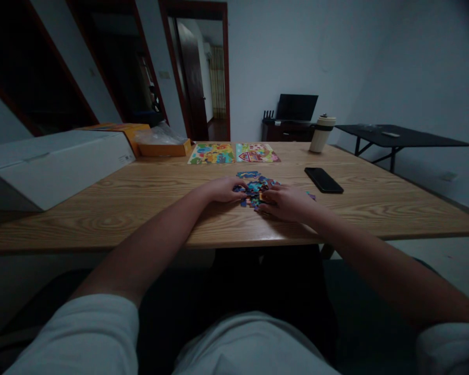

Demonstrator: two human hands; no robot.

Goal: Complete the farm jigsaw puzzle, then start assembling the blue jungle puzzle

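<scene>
**Both hands parked on the puzzle pile, pile sits between them**

So here's the layout. There's a little heap of loose puzzle pieces on the tabletop, pretty much dead centre and close to the near edge. The left hand rests palm-down on the pile's 9 o'clock side, fingers loosely curled and stretched toward the pieces; can't tell if it has actually got hold of one. The right hand sits at roughly 4 o'clock of the pile, fingers bent in, and the fingertips look pinched on a small piece at the heap's edge, though it's dim and tiny so I wouldn't swear to it.

Key bit: the pile lies to the right of the left hand and up-left of the right hand, both touching it, neither clearly nearer. The heap spreads a bit wider left-to-right than front-to-back.

Further off at 12 o'clock, two finished-looking puzzle boards lie side by side. A black phone lies at 2 o'clock, a cup beyond it, and a white box off at 9 o'clock.
</scene>
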